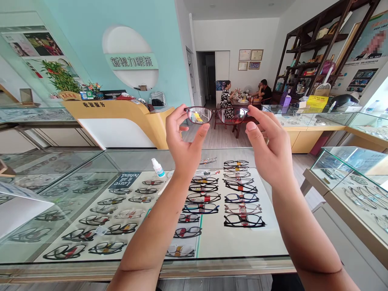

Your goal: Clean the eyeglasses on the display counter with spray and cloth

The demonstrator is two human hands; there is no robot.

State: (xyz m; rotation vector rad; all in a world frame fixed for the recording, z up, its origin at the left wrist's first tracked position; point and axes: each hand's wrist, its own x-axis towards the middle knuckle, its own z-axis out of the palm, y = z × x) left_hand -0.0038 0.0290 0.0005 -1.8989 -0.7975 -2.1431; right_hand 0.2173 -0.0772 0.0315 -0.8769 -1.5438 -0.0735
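I hold up a pair of dark-framed glasses [216,114] at eye level over a glass display counter [91,169]. My left hand [184,139] pinches the left lens rim between thumb and fingers. My right hand [268,147] pinches the right rim the same way. A small yellow tag shows on the left lens. Below my arms, rows of several eyeglass frames [226,198] lie on white trays inside the case. A small white dropper bottle [158,167] lies on the glass near my left wrist.
More glass cases stand at the left [36,115] and right [348,173]. A yellow reception desk [121,121] with a plant is behind. Two people sit at a table [242,99] at the back. Dark shelving [315,52] lines the right wall.
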